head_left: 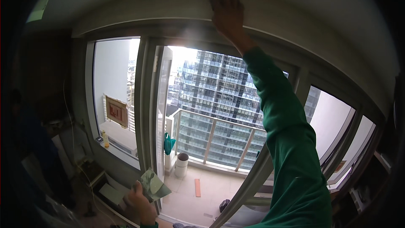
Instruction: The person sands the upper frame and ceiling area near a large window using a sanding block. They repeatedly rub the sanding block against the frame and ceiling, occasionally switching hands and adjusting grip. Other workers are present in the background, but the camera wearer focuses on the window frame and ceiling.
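Left hand [142,202] pinching a greenish plate [155,186] by its edge — right hand [228,13] overhead, gripping a dark flat piece [214,1] above the beam [168,8]'s lower edge

Ahead of you, a glass-fronted tower [219,84] rises beyond a balcony railing [212,132]. On the pale balcony floor [179,200], you see a whitish cylinder [181,168], a flat orange strip [197,188] and a rounded dark object [224,205]. A teal object [168,144] hangs near the cylinder. To your left, a yellow bottle [105,139] stands by the window, below a brown-bordered panel [116,111].
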Demonstrator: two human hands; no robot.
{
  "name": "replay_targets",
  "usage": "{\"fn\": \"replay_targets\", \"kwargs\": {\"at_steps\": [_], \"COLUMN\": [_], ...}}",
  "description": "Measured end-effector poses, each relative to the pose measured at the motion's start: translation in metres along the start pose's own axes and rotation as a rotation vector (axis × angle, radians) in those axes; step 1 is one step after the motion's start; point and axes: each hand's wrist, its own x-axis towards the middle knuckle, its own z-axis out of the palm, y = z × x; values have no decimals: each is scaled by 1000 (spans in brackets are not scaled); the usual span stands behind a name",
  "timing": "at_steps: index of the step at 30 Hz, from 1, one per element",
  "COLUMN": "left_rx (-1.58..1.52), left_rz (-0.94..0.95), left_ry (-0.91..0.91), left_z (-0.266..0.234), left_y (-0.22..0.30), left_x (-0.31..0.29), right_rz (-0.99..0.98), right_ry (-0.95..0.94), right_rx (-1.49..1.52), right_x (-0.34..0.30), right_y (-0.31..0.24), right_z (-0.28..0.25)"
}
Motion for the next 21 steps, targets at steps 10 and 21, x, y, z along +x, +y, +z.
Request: {"fn": "replay_targets", "kwargs": {"at_steps": [10,21], "left_rx": [50,-45], "left_rz": [-122,-79], "left_ry": [153,130], "left_z": [-27,-28], "left_y": [-22,-43], "left_x": [7,15], "right_rz": [81,-543], "right_ry": [-188,-520], "right_rx": [-188,-70], "right_x": [-26,63], "right_y": [-36,42], "right_z": [-5,25]}}
